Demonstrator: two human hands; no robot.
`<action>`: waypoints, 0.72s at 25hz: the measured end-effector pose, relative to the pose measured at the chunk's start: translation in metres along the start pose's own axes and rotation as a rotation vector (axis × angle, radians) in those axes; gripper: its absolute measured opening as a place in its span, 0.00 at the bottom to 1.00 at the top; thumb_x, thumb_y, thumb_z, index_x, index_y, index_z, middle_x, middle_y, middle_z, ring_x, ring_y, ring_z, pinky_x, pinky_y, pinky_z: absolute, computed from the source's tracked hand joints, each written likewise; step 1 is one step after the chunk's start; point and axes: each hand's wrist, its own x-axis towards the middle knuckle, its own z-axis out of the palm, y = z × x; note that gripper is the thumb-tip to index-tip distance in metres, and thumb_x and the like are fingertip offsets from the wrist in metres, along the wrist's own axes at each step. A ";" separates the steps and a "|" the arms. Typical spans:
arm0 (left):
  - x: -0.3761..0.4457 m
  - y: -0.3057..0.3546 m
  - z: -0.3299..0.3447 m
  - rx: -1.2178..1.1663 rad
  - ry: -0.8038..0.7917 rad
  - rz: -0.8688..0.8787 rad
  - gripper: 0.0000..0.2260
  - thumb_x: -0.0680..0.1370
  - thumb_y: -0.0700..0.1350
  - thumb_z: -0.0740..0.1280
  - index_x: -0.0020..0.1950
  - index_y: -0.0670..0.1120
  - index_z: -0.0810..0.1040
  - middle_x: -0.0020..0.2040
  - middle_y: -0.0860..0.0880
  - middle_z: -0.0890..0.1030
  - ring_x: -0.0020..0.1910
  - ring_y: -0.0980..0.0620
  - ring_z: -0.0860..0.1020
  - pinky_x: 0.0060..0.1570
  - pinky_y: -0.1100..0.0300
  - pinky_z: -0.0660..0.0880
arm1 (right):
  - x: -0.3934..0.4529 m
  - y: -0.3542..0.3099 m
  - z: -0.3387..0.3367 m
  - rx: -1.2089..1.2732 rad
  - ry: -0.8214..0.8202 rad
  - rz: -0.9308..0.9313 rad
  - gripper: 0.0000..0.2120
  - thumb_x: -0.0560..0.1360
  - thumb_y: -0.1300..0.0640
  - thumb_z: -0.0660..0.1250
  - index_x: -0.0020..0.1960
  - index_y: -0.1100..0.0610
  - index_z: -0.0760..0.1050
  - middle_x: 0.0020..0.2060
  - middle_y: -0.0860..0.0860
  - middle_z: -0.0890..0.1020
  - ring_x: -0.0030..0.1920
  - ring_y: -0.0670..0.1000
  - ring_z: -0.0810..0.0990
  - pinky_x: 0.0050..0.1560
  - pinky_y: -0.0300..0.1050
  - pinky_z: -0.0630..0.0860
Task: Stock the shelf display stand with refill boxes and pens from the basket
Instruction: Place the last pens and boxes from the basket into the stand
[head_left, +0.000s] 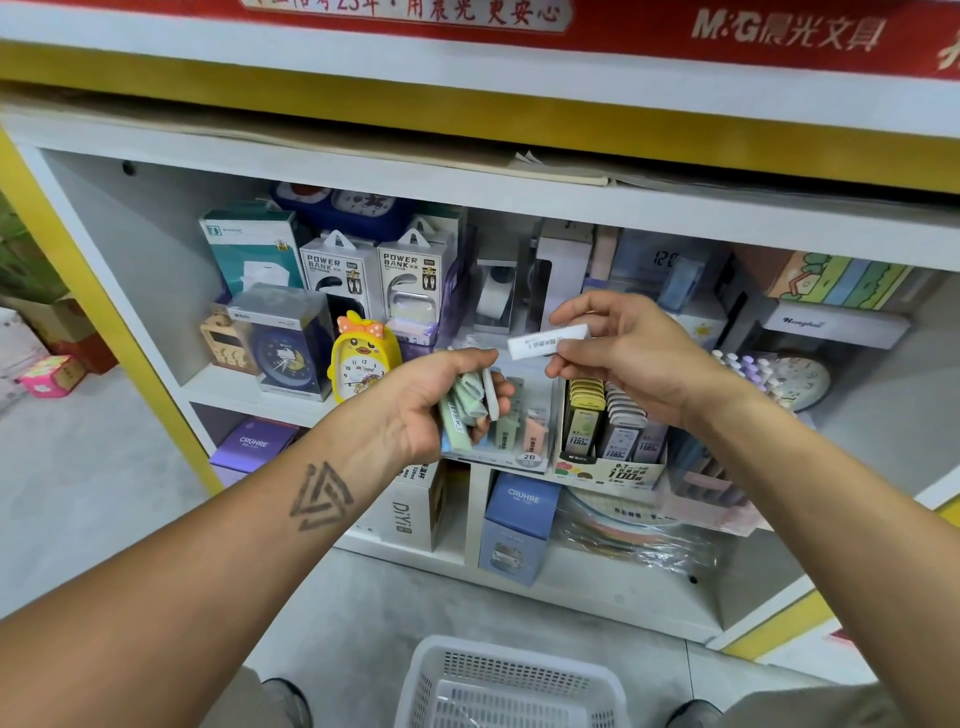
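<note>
While the left hand (441, 395) grips a bundle of pastel green and white refill boxes (465, 410), the right hand (623, 353) fingers pinch one slim white refill box (548, 340) above the clear plastic display stand (524, 447). Its compartments contain upright pastel boxes. A white perforated plastic basket (511, 686) sits on the floor below.

two hands; one white refill box (546, 340); two power bank boxes (337, 275); two cruhre boxes (522, 514); one white basket (511, 686); one duck clock (361, 358).

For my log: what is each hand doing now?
Left hand: grips several refill boxes.
Right hand: pinches one white refill box.
</note>
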 end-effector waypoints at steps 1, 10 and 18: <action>0.000 0.000 0.000 0.006 0.004 -0.003 0.08 0.78 0.47 0.68 0.45 0.42 0.80 0.37 0.46 0.84 0.29 0.52 0.81 0.27 0.65 0.72 | 0.001 0.001 -0.001 -0.059 0.022 -0.027 0.07 0.77 0.71 0.68 0.54 0.65 0.78 0.39 0.61 0.85 0.40 0.54 0.86 0.42 0.40 0.82; -0.001 -0.002 0.000 0.040 0.019 -0.017 0.08 0.79 0.47 0.68 0.46 0.43 0.80 0.36 0.46 0.84 0.30 0.52 0.81 0.28 0.65 0.71 | 0.008 0.014 -0.001 -1.098 0.038 -0.222 0.03 0.77 0.54 0.71 0.50 0.47 0.79 0.42 0.43 0.82 0.46 0.49 0.80 0.49 0.46 0.76; -0.003 -0.002 -0.004 0.066 0.009 -0.022 0.09 0.79 0.48 0.67 0.47 0.43 0.80 0.38 0.46 0.84 0.31 0.52 0.81 0.27 0.65 0.71 | 0.013 0.029 0.018 -1.214 0.044 -0.266 0.04 0.75 0.53 0.73 0.49 0.51 0.83 0.44 0.48 0.84 0.45 0.50 0.78 0.47 0.43 0.72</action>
